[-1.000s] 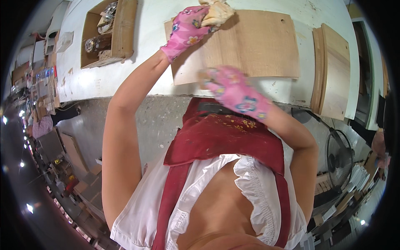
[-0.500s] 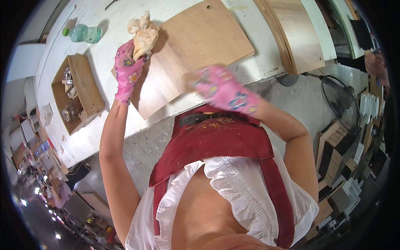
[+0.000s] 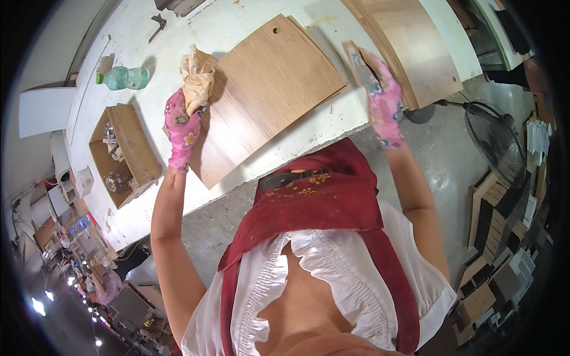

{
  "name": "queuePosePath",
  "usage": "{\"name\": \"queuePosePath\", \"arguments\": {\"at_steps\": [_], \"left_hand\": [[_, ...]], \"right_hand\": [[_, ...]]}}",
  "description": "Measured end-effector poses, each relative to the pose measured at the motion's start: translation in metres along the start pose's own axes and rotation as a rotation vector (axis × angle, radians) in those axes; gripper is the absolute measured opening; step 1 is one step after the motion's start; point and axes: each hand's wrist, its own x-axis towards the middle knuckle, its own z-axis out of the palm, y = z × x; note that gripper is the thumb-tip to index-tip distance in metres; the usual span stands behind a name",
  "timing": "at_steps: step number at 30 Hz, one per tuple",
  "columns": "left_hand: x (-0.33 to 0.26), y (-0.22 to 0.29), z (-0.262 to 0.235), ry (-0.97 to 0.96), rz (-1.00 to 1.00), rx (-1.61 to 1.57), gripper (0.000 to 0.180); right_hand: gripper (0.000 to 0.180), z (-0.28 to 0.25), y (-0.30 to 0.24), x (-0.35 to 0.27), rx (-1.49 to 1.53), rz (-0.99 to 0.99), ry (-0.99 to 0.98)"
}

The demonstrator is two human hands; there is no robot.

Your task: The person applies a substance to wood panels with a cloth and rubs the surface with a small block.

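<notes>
My left hand (image 3: pixel 183 127), in a pink flowered glove, grips a crumpled tan rag (image 3: pixel 196 77) pressed on the left end of a wooden panel (image 3: pixel 267 95) that lies on the white workbench (image 3: pixel 196 29). My right hand (image 3: pixel 380 95), also in a pink glove, is held flat with fingers together at the panel's right corner, near the bench edge. It holds nothing that I can see. A second thin panel lies under the top one.
An open cardboard box (image 3: pixel 124 154) with small parts sits left of the panel. A green plastic bottle (image 3: pixel 122 77) lies beyond it. More wooden boards (image 3: pixel 415 47) lie at the right. A floor fan (image 3: pixel 496 142) stands on the concrete floor.
The view has swung, so the bench sits more tilted. My right hand moved from in front of my chest up to the panel's right corner. The left hand keeps the rag on the panel.
</notes>
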Motion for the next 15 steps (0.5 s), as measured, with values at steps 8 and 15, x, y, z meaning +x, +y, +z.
{"name": "queuePosePath", "arguments": {"at_steps": [8, 15], "left_hand": [[0.054, 0.065, 0.09, -0.218, 0.343, 0.541, 0.053], [0.101, 0.088, 0.161, -0.279, 0.599, 0.57, 0.057]], "right_hand": [[0.045, 0.046, 0.042, 0.001, 0.589, -0.105, 0.246], [0.044, 0.058, 0.035, -0.001, 0.477, -0.075, 0.434]]}}
